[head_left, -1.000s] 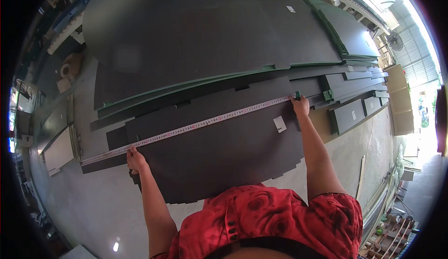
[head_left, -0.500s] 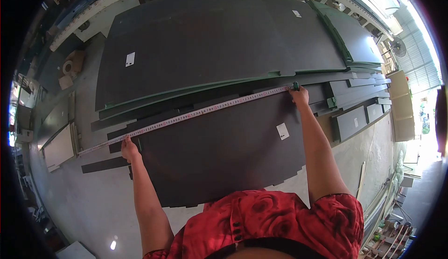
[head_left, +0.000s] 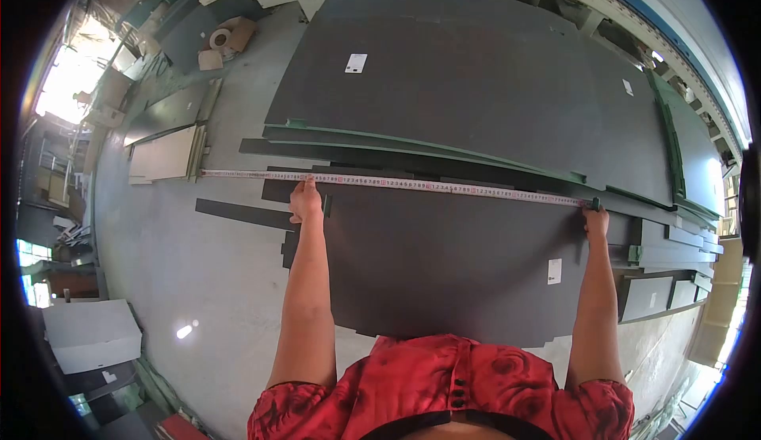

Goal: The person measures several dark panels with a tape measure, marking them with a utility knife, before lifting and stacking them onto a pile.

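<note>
A long white tape measure (head_left: pixel 444 189) is stretched nearly level across a dark sheet (head_left: pixel 444 258). My left hand (head_left: pixel 305 200) pinches the blade left of its middle, and the blade runs on past it to the left. At the right end, my right hand (head_left: pixel 596 220) is closed on the dark green tape case. A white label (head_left: pixel 554 271) sits on the dark sheet near my right forearm. Behind the tape lies a larger stack of dark sheets (head_left: pixel 460 75) with greenish edges.
Narrow dark strips (head_left: pixel 238 212) lie at left on the grey floor (head_left: pixel 182 265). Pale panels (head_left: pixel 165 157) are stacked near the tape's far left end. More panels (head_left: pixel 666 254) lie at right. A cardboard box (head_left: pixel 240 34) stands at the back left.
The view has turned, so the sheets and tape now appear rotated clockwise and the tape looks nearly level. Both hands still hold the tape and appear farther right in view.
</note>
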Demonstrator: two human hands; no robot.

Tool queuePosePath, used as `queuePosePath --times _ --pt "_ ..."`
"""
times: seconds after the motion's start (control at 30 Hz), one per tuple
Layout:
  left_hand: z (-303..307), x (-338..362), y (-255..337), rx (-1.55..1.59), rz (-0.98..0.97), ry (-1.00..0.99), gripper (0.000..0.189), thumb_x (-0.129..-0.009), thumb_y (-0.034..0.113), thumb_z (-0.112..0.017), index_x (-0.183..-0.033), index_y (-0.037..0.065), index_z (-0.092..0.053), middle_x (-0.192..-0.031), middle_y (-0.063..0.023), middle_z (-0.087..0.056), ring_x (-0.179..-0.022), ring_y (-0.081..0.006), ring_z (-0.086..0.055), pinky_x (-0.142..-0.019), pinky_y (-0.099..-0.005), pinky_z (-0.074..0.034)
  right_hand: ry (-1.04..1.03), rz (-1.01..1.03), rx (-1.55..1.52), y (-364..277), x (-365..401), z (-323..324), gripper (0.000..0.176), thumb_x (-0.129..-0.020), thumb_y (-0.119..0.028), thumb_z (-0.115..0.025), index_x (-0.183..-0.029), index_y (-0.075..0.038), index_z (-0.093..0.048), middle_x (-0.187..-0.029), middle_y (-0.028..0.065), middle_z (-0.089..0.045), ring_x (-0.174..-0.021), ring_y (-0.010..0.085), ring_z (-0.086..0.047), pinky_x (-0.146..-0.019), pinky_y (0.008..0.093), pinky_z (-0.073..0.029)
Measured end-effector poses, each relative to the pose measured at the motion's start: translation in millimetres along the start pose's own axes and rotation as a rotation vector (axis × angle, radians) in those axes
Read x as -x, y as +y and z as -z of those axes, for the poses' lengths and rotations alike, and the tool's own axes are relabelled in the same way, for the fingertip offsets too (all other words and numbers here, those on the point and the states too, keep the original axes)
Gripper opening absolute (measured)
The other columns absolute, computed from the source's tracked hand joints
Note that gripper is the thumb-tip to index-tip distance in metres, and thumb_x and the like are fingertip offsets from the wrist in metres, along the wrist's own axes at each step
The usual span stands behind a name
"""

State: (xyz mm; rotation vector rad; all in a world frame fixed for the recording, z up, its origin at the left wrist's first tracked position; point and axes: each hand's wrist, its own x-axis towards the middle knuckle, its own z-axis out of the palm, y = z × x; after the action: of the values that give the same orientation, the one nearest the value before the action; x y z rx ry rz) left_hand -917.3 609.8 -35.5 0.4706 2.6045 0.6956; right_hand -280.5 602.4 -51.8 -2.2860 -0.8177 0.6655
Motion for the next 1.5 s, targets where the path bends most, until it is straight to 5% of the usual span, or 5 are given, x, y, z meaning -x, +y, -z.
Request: queuePosePath --times 0.37,1.1,1.17,1.23,1.5 --pt "-5 -5 11 -0.002 0.016 -0.017 0.041 -0.079 0.051 -0.052 -0.106 0.022 -0.062 -0.107 -0.0009 -0.060 -0.121 -0.0302 -0.034 -0.097 -0.0593 -0.008 0.031 0.006 0.061 4 -5 0 0.023 -0.067 -0.018 -0.067 -0.079 -0.002 -0.055 -0.056 0.0074 -0.051 -0.041 0.0182 -0.048 -0.040 0.0316 -0.037" --pt "-15 -11 2 -0.065 -0.055 0.068 0.042 -0.080 0.052 -0.049 -0.105 0.020 -0.062 -0.103 0.0017 -0.062 -0.111 -0.0242 -0.042 -0.096 -0.0533 -0.016 0.164 0.098 0.169 50 -45 -13 0.027 -0.068 -0.021 -0.068 -0.083 -0.002 -0.056 -0.057 0.0065 -0.050 -0.039 0.0161 -0.044 -0.039 0.0304 -0.036" --pt "-15 -9 3 -0.060 -0.090 0.113 0.042 -0.078 0.053 -0.052 -0.103 0.022 -0.063 -0.101 0.0003 -0.063 -0.104 -0.0274 -0.051 -0.094 -0.0575 -0.017 0.208 0.122 0.168 50 -43 -16 0.026 -0.067 -0.021 -0.068 -0.082 -0.002 -0.056 -0.056 0.0060 -0.049 -0.039 0.0159 -0.043 -0.039 0.0303 -0.035" --pt "-14 -8 4 -0.070 -0.085 0.104 0.042 -0.078 0.053 -0.051 -0.104 0.022 -0.063 -0.102 0.0000 -0.063 -0.106 -0.0284 -0.050 -0.094 -0.0573 -0.017 0.103 -0.014 0.243 44 -41 -10 0.046 -0.064 -0.029 -0.069 -0.098 0.000 -0.058 -0.097 0.0209 -0.059 -0.091 0.0342 -0.056 -0.078 0.0391 -0.041" --pt "-14 -4 6 -0.074 -0.083 0.108 0.039 -0.082 0.050 -0.049 -0.103 0.021 -0.063 -0.101 0.0014 -0.062 -0.110 -0.0260 -0.041 -0.093 -0.0525 -0.019 0.083 0.006 0.237 27 -25 -7 0.041 -0.065 -0.027 -0.066 -0.095 -0.001 -0.059 -0.088 0.0208 -0.061 -0.084 0.0367 -0.057 -0.074 0.0407 -0.043"
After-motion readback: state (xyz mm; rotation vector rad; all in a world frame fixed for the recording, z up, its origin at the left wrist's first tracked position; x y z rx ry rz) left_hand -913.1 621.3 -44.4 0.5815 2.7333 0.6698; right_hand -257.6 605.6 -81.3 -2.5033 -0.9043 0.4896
